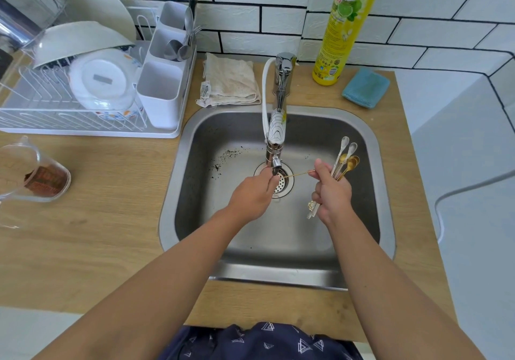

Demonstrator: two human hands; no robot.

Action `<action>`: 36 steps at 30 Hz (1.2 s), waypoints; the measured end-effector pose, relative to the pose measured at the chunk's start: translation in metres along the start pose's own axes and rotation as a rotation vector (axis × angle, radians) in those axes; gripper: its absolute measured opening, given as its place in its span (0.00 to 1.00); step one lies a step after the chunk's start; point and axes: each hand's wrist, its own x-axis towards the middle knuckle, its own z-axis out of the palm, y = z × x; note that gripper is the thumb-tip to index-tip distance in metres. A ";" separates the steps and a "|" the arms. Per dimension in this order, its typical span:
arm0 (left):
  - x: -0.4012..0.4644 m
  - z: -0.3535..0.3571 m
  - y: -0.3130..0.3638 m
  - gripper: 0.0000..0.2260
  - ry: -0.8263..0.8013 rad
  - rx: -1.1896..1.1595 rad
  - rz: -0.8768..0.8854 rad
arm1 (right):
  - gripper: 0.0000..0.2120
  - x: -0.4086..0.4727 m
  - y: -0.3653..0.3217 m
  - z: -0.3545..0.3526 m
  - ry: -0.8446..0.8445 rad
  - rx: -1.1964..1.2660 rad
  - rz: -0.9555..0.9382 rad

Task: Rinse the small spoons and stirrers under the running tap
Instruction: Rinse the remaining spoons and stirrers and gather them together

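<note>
A white dish rack [41, 114] on the wooden counter [111, 220] holds bowls and a cutlery caddy [164, 81]. A beige cloth [230, 81] lies behind the sink, beside a yellow dish soap bottle [341, 33] and a blue sponge [365, 88]. A clear measuring cup [30, 173] lies tipped at left.

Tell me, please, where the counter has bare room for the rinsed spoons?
Bare wood lies between the measuring jug and the sink, in front of the dish rack. Behind the sink it is crowded: cloth, detergent bottle, blue sponge.
</note>
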 end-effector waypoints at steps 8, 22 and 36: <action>0.002 -0.001 -0.003 0.13 0.091 0.237 0.200 | 0.09 0.000 -0.002 0.002 0.081 -0.049 -0.001; -0.025 -0.002 -0.008 0.12 -0.103 -0.656 -0.202 | 0.06 -0.040 0.019 0.044 -0.344 -0.187 0.097; -0.053 -0.027 -0.020 0.12 -0.189 -0.441 -0.194 | 0.08 -0.041 0.029 0.055 -0.303 -0.155 0.162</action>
